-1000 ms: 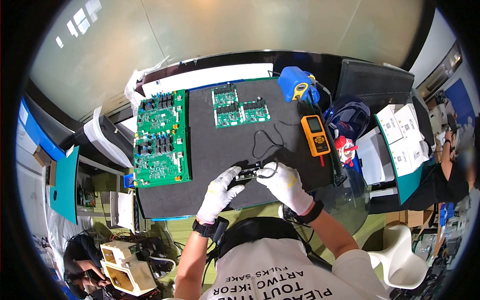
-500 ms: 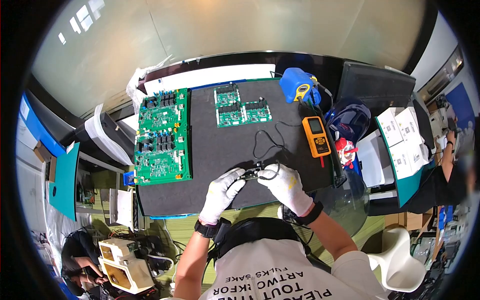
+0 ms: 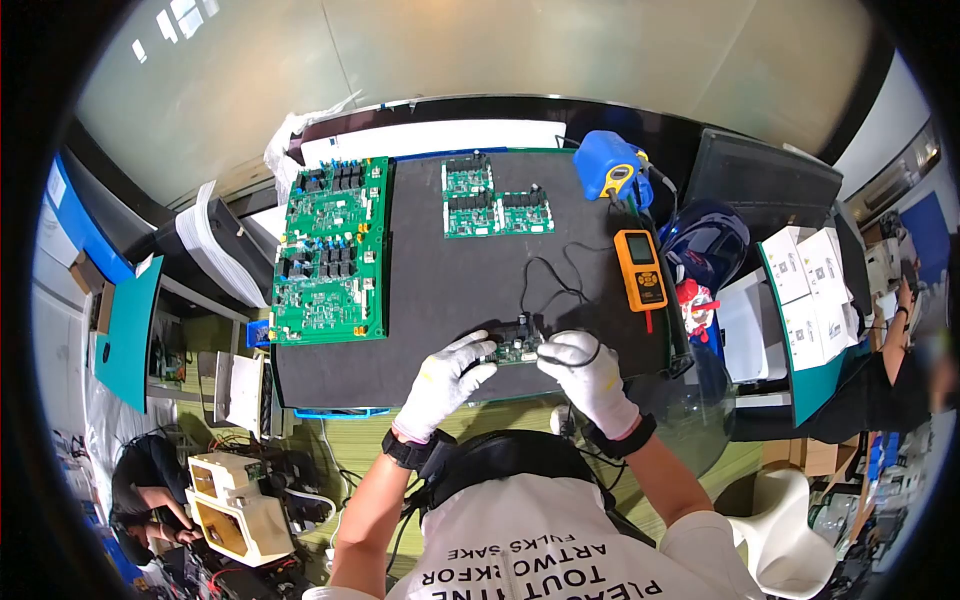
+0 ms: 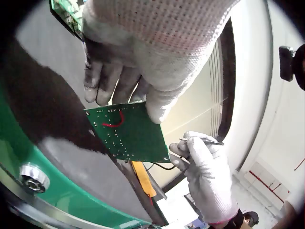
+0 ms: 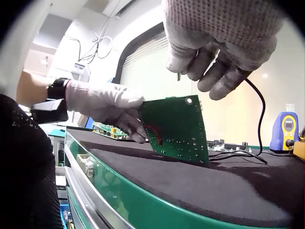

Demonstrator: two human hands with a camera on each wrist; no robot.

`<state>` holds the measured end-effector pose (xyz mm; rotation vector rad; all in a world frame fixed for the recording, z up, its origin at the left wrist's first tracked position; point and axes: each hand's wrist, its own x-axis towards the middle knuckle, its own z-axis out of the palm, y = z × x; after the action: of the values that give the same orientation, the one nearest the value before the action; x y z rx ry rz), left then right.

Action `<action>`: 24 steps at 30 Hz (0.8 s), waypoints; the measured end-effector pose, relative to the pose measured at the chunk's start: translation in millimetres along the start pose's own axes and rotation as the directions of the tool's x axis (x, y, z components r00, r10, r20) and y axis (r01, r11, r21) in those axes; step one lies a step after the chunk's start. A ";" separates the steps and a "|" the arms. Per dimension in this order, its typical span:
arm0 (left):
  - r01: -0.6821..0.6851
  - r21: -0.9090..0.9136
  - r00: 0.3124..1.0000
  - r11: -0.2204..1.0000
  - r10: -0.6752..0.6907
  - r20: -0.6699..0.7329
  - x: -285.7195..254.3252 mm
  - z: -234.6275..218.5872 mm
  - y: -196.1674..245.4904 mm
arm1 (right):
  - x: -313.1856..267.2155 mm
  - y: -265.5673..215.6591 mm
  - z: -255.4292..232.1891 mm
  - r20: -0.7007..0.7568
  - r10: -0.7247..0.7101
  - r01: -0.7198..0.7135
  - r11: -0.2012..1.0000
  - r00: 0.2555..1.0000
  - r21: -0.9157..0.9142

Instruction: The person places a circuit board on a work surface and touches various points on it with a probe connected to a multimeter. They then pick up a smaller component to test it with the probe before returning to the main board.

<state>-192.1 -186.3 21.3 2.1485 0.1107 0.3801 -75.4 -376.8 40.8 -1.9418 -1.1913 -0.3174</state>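
Observation:
My gloved left hand pinches a small green circuit board by one edge. The board is raised and tilted over the black mat, its parts facing the head camera. The wrist views show its solder side, with a short red wire along it. My gloved right hand holds a thin probe on a black cable, its metal tip poking past the fingers. In the right wrist view that hand is above the board and apart from it.
Two large green boards lie at the mat's left. Three small boards lie at the back. An orange handheld meter and a blue soldering station stand right, with a cable looping over the mat. People work at both sides.
My left hand has tipped the board so its component face shows more. The right hand has shifted to the right, away from the board's middle. The head view has shifted slightly.

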 end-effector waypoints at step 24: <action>-0.164 0.422 0.978 0.892 0.092 0.188 -11.0 16.4 -37.5 | -18.4 22.7 21.4 0.433 0.569 -0.714 0.582 0.699 0.388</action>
<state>-195.0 -180.2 -20.5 2.6330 -0.0468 0.2698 -70.2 -377.2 4.9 -1.7819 -0.5276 0.6382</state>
